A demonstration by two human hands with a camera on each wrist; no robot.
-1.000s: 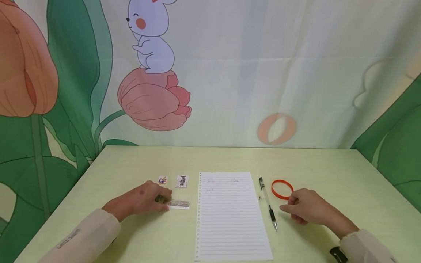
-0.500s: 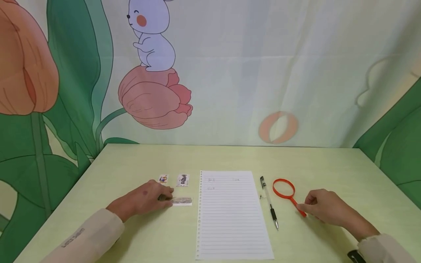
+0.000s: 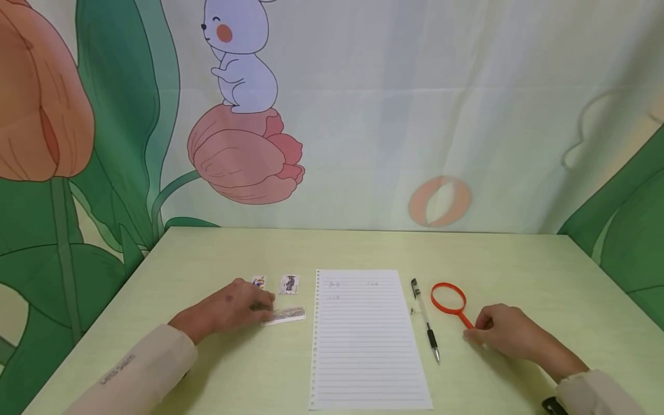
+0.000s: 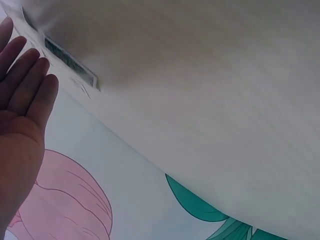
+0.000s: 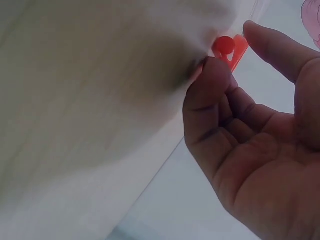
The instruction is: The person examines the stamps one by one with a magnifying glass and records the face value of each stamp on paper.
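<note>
My left hand (image 3: pixel 233 305) touches the left end of a long grey-printed stamp (image 3: pixel 287 314) on the table, its fingers nearly straight in the left wrist view. Close to those fingers lies a small dark green stamp (image 4: pixel 70 60), mostly covered by the hand in the head view. Behind the hand are a colourful stamp (image 3: pixel 259 281), partly hidden, and a stamp with a dark figure (image 3: pixel 289 284). At the right, my right hand (image 3: pixel 510 331) pinches the handle of a red magnifying glass (image 3: pixel 449 297); its fingers are curled in the right wrist view, hiding part of the handle.
A lined sheet of paper (image 3: pixel 369 346) with a little handwriting lies mid-table. A black-and-clear pen (image 3: pixel 426 320) lies along its right side, with a tiny item (image 3: pixel 412 311) beside it. A printed curtain (image 3: pixel 353 127) hangs at the table's (image 3: pixel 519 259) far edge.
The right hand moved right, uncovering the magnifying glass's handle, then came onto the handle. The long stamp turned slightly, its right end now higher; the left hand stays nearly in place.
</note>
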